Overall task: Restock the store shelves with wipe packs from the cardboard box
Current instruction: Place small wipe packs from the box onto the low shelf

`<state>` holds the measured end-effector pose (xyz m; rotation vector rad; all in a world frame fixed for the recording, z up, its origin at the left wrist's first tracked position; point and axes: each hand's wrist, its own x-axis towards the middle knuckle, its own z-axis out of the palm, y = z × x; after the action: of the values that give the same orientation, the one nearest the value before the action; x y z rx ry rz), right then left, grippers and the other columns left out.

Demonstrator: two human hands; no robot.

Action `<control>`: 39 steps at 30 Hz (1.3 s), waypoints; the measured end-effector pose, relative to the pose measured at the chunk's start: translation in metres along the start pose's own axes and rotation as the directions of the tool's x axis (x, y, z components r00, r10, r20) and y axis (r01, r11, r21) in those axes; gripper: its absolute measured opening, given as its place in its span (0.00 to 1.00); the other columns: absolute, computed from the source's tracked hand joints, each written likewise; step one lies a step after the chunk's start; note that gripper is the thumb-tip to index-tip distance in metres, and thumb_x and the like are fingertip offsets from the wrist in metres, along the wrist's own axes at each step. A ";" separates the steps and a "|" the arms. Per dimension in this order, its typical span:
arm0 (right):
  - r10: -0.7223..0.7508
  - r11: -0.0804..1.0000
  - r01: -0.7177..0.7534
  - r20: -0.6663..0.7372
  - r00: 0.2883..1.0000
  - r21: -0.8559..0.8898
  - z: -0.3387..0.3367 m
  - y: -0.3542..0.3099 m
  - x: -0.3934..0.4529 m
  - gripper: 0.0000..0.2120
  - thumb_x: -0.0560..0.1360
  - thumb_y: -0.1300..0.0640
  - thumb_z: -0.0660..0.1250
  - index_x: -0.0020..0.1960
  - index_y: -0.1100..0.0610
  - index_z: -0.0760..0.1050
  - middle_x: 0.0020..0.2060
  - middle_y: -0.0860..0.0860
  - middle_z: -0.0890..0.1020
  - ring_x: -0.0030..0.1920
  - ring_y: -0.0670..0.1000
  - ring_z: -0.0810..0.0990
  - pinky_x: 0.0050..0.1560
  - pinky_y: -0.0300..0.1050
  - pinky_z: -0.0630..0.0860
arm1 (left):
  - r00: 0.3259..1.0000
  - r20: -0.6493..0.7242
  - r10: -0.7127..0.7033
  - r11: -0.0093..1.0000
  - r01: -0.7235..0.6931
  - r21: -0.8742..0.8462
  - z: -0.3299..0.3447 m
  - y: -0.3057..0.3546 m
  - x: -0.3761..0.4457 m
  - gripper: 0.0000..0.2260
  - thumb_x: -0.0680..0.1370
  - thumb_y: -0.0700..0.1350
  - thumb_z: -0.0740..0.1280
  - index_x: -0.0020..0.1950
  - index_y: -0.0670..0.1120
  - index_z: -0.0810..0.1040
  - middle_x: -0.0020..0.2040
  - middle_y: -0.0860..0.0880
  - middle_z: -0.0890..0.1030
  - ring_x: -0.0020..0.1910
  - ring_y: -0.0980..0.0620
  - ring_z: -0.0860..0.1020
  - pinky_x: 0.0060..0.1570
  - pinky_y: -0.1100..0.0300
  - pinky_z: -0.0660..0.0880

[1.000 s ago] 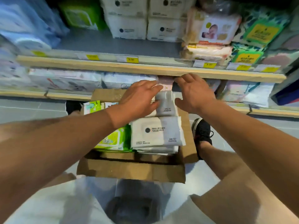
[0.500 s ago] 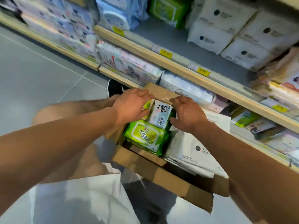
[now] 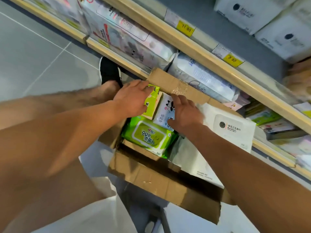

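My left hand (image 3: 132,98) lies on the small green wipe pack (image 3: 151,102) at the far left corner of the cardboard box (image 3: 161,180), fingers bent over the pack's far edge and thumb against its near side, so I am holding it. My right hand (image 3: 185,113) rests on the white panda pack (image 3: 164,111) just beside it; my fingers run flat and together along the pack's right side toward the taped far flap (image 3: 171,83), and my thumb lies across its near edge. I cannot tell whether that hand is gripping or only pressing. The two small packs touch each other between my hands. Nearer to me in the box lies the large green pack (image 3: 148,137), partly under both small ones. Along the box's right side sits the large white pack (image 3: 232,130), under my right wrist. Beyond the box's far edge is the lower shelf (image 3: 117,56), with packs on it.
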<state>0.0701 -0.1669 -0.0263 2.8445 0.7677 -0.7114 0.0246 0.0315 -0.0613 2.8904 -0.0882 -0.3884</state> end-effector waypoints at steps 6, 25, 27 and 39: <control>0.029 0.993 -0.041 -0.107 0.994 -0.110 0.014 -0.003 0.005 0.46 0.70 0.45 0.72 0.77 0.58 0.49 0.69 0.56 0.65 0.69 0.59 0.63 0.68 0.53 0.62 | 0.999 -0.024 -0.041 0.999 0.041 0.003 0.013 -0.003 0.012 0.41 0.68 0.53 0.73 0.76 0.46 0.57 0.72 0.45 0.63 0.71 0.42 0.60 0.68 0.48 0.61; -0.059 0.943 0.185 -0.410 0.910 0.275 -0.034 0.028 -0.081 0.07 0.72 0.58 0.64 0.49 0.56 0.77 0.46 0.56 0.79 0.47 0.60 0.77 0.41 0.48 0.73 | 0.963 -0.266 -0.047 0.982 -0.005 -0.190 -0.076 0.039 -0.060 0.12 0.73 0.43 0.68 0.57 0.48 0.79 0.55 0.44 0.81 0.55 0.40 0.77 0.52 0.48 0.75; -0.043 0.933 0.202 -0.465 0.884 0.298 -0.042 0.035 -0.095 0.06 0.71 0.59 0.64 0.47 0.56 0.77 0.44 0.56 0.79 0.46 0.61 0.77 0.39 0.48 0.73 | 0.945 -0.323 -0.044 0.982 -0.018 -0.187 -0.086 0.050 -0.069 0.10 0.73 0.43 0.69 0.54 0.47 0.80 0.52 0.44 0.82 0.52 0.41 0.78 0.49 0.49 0.75; 0.164 0.933 0.099 -0.654 0.739 0.347 -0.071 0.135 -0.186 0.07 0.72 0.60 0.66 0.50 0.57 0.77 0.48 0.56 0.80 0.50 0.60 0.76 0.44 0.49 0.72 | 0.876 -0.456 0.157 0.969 -0.226 -0.102 -0.134 0.170 -0.067 0.06 0.73 0.43 0.70 0.50 0.48 0.81 0.46 0.47 0.82 0.45 0.45 0.78 0.43 0.52 0.74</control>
<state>0.0247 -0.3517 0.1211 3.4791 0.6979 0.2867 -0.0095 -0.0999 0.1210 2.7047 -0.2540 0.2955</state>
